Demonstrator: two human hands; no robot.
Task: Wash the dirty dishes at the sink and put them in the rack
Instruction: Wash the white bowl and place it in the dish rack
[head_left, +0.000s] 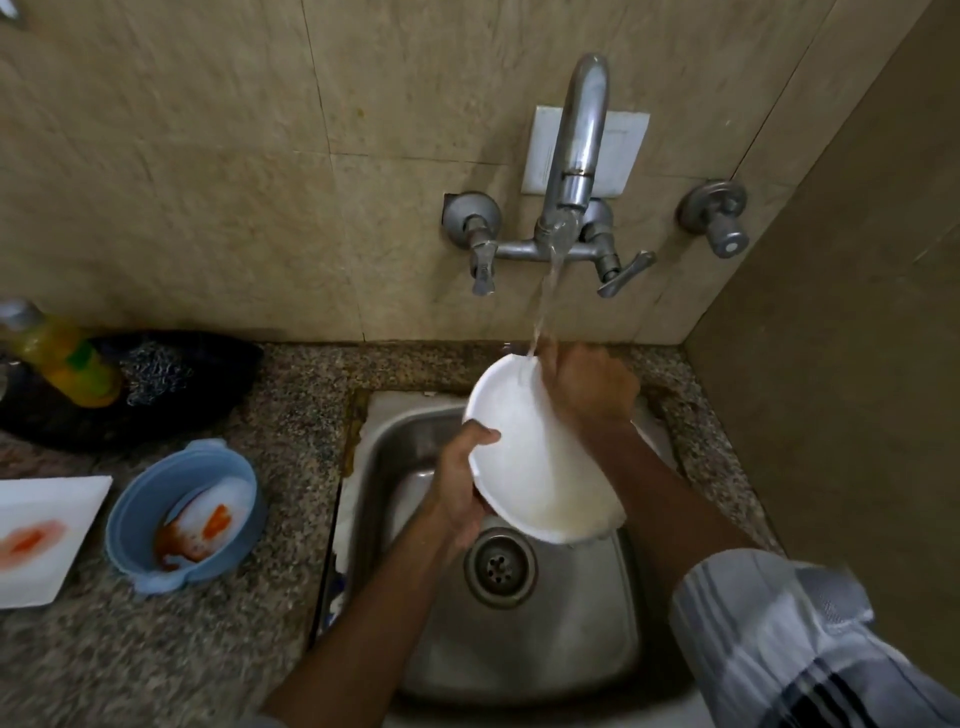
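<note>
A white plate (540, 457), round and smooth with a shallow dished centre, is held tilted over the steel sink (519, 639), its upper rim toward the wall and its lower rim just above the round perforated drain (498, 566). Thin yellowish water pools at the low edge of the plate. The left hand (465, 483) is closed on the plate's left rim, thumb over the top and fingers beneath. The right hand (589, 384) is curled shut at the plate's upper right edge, pressing on its surface; whether it holds anything cannot be told. A stream of water (545, 301) falls from the curved metal tap (576, 150) on the tiled wall and lands at the plate's top edge beside the right hand. On the speckled granite counter (182, 649) to the left sits a blue plastic bowl (187, 514) with small side handles, containing a white dish smeared with orange-red sauce. Just beside it lies a flat white square plate (41, 535), also stained with an orange smear. Further back, a dark shallow tray (156, 395) holds a yellow bottle (57, 358) lying tilted and a tangle of steel wool (156, 371). A striped grey sleeve (779, 639) covers the right upper arm.
</note>
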